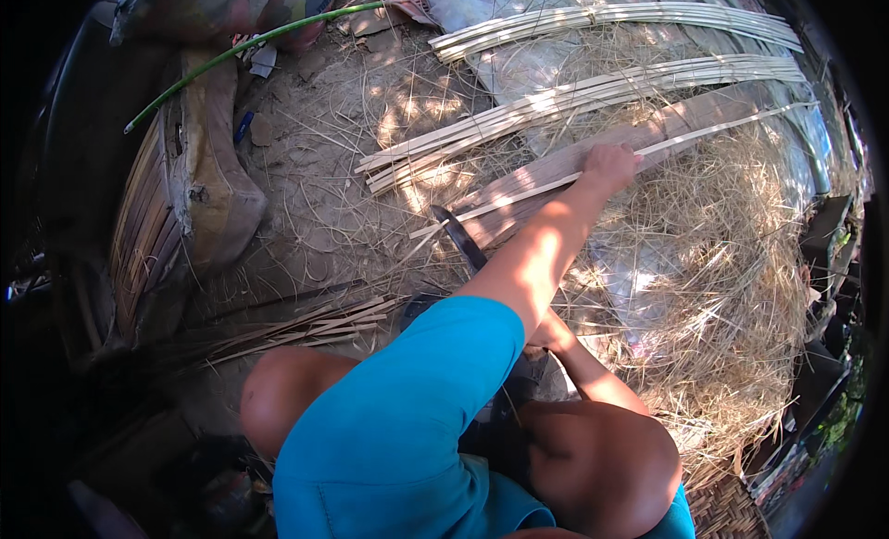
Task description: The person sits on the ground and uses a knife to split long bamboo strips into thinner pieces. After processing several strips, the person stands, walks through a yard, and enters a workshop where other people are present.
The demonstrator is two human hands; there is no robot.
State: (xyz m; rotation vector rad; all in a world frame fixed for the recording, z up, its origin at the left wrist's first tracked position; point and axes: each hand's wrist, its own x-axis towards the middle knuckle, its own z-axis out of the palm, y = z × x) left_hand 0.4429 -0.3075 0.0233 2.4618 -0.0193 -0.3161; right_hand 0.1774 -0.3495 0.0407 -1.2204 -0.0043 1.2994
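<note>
My left arm, in a blue sleeve, reaches across to the upper right. At its end my left hand is closed around a long, thin bamboo strip, which lies along a flat wooden board. A dark knife blade sits close to the strip's near-left end, its tip pointing up and left. The blade passes under my left forearm toward my right hand, low between my knees. That hand appears closed on the knife; its fingers and the handle are partly hidden by the left arm.
Two bundles of pale split strips lie beyond the board. Tangled shavings heap up on the right. Shorter strips lie left by my knee. A green stalk rests at upper left, above a curved wooden piece.
</note>
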